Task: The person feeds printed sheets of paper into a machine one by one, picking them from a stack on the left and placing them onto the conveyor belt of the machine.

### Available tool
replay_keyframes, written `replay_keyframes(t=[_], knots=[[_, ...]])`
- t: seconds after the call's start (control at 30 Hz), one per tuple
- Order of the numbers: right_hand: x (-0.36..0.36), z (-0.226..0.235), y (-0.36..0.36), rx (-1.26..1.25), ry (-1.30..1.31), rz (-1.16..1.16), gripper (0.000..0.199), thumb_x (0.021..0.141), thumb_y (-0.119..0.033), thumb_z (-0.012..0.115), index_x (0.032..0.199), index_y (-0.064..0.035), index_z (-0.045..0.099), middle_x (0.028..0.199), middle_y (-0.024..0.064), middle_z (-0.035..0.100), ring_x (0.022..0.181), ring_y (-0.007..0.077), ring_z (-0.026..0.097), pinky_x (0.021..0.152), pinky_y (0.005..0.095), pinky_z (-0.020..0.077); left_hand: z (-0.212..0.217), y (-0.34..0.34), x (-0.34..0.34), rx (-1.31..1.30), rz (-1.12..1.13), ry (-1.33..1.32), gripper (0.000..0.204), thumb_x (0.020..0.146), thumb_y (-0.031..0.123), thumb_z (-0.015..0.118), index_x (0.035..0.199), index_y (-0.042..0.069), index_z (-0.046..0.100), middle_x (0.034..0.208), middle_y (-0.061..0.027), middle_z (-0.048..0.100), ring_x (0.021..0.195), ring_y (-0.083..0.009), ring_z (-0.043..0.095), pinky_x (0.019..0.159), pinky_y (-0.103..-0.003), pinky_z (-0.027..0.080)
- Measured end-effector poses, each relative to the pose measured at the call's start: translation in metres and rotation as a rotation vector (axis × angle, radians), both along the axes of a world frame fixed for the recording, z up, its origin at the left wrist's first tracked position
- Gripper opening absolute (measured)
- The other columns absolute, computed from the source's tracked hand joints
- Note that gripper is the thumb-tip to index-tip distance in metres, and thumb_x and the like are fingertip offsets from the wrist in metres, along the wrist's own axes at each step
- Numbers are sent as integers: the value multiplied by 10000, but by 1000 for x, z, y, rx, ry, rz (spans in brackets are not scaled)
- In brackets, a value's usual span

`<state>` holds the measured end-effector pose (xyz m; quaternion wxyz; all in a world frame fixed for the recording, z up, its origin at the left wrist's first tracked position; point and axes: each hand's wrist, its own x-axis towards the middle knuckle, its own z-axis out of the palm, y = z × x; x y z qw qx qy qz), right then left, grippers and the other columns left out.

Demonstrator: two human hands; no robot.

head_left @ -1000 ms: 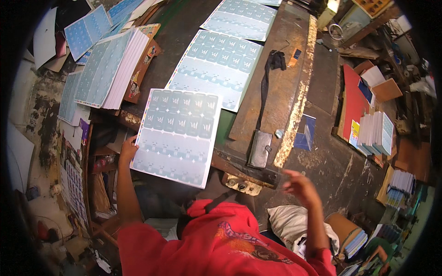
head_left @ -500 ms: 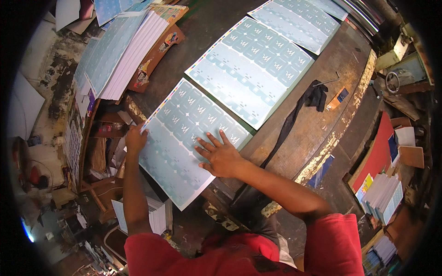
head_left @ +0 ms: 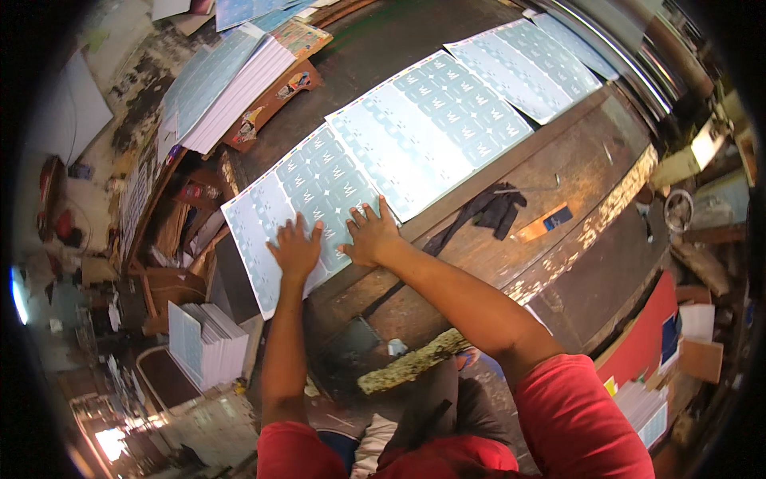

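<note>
A light blue printed sheet point(head_left: 263, 209) with rows of white marks lies slantwise on the dark table. My left hand point(head_left: 298, 251) rests flat on its near part, fingers spread. Close beside it, my right hand point(head_left: 371, 237) lies with fingers apart on the sheet's right corner. Neither hand grips anything. A second printed sheet point(head_left: 423, 132) lies directly beyond, its edge meeting or slightly overlapping the first; which one is on top I cannot tell. Farther up, another printed sheet point(head_left: 523, 68) continues the row toward shiny metal rollers point(head_left: 622, 56).
On a wooden board at the far left leans a thick stack of printed sheets point(head_left: 219, 88). Right of the row lie a black cloth point(head_left: 496, 209) and an orange-and-blue card point(head_left: 546, 222). Another paper stack point(head_left: 209, 343) stands low at left. A worn, flaking strip point(head_left: 590, 207) edges the table.
The near sheet has turned and shifted up against the second one. My left hand has let go of its left edge and moved right onto its surface, next to my right hand.
</note>
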<state>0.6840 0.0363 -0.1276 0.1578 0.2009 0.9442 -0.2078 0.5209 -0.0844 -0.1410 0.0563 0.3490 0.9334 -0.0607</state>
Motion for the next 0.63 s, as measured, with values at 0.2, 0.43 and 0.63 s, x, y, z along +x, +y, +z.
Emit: replay_keyframes(t=[0.2, 0.43, 0.63], knots=[[152, 42, 52, 57, 652, -30, 577, 999, -477, 386, 1364, -58, 540, 1391, 144, 543, 1384, 325, 392, 1175, 602, 68, -9, 61, 85, -23, 103, -61, 875, 934, 727, 241, 1560, 116, 193, 1560, -204, 300, 1468, -369, 213, 1083, -735, -44], [601, 45, 75, -283, 521, -501, 344, 957, -299, 566, 1158, -41, 672, 994, 181, 658, 997, 352, 607, 1069, 497, 363, 6, 162, 165, 216, 300, -291, 880, 935, 721, 238, 1556, 100, 195, 1524, -203, 371, 1439, -369, 284, 1111, -698, -10], [1030, -74, 43, -416, 483, -917, 239, 940, -187, 519, 853, -19, 666, 853, 156, 690, 829, 303, 677, 735, 454, 540, 20, 339, 321, 1141, -266, -99, 625, 1050, 465, 303, 1504, 36, 317, 1499, -192, 407, 1427, -317, 308, 1191, -415, 165]])
